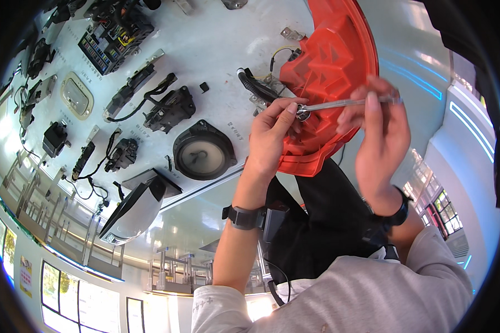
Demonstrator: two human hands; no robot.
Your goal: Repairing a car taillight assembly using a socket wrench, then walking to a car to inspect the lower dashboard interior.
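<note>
A silver wrench [339, 104] lies across a large red moulded plastic part [330, 61], which looks like the back of a car light. My left hand [269, 133] pinches the wrench's round head between thumb and fingers, near the left side of the red part. Whatever sits under that head is hidden by my fingers. At the handle's far end, my right hand [380, 133] has its thumb and fingers closed on the wrench, somewhat blurred by motion. A black corrugated hose [255, 86] and metal bracket pieces sit just left of my left hand.
A pale board [228, 33] carries several car parts: a round speaker [204, 150], a fuse box [114, 44], an oval lamp [76, 95], black connectors with cables, and a side mirror [133, 213]. Metal-legged tables [175, 272] stand beyond the board's edge.
</note>
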